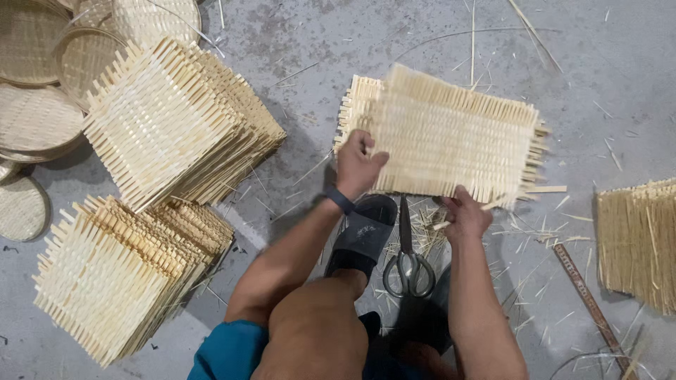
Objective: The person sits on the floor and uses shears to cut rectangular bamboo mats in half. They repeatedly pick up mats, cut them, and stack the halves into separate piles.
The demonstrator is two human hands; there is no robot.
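While scissors (408,262) lie on the floor (422,42), left hand (357,165) and right hand (464,214) fingers grip the woven bamboo mat (451,137) edges.

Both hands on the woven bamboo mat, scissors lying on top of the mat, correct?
Not quite. The head view shows the left hand and right hand on the woven bamboo mat, but the scissors lie on the floor below it.

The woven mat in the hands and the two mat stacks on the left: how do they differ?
The woven mat is single, blurred, gripped by the left hand and right hand; the two stacks hold many mats, leaning, untouched. All are pale woven strips with fringed edges.
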